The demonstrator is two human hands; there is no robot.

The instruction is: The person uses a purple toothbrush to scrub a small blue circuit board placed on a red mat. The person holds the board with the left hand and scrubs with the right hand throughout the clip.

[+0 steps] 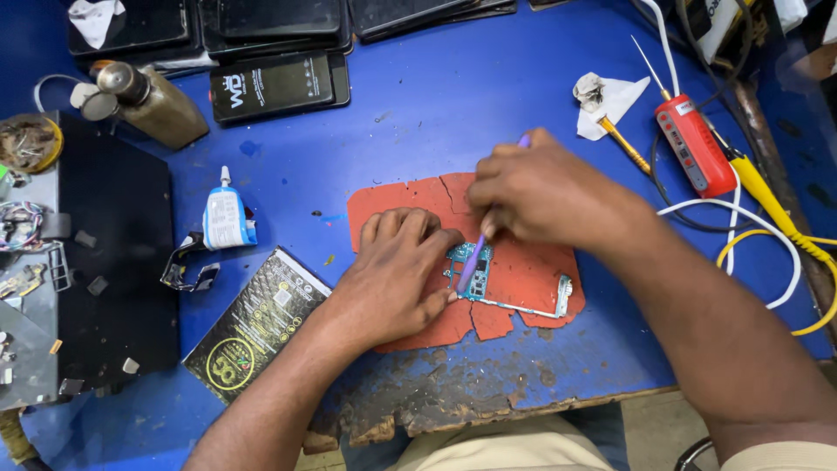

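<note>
While the left hand (397, 275) lies flat, fingers spread and not grasping, pinning the small teal circuit board (488, 283) onto the cracked orange-red rubber mat (532, 270) near the desk's front edge, the right hand (545, 196) grips a slim purple plastic tool (472, 262), fingers clenched round its shaft. Tool tip sits on the board's left end, just beside the left fingertips. Board's long axis runs left-right, tool slants across it. Right hand is above the board, left hand to its left. White-blue glue bottle (225, 218) lies well apart toward the left edge.
</note>
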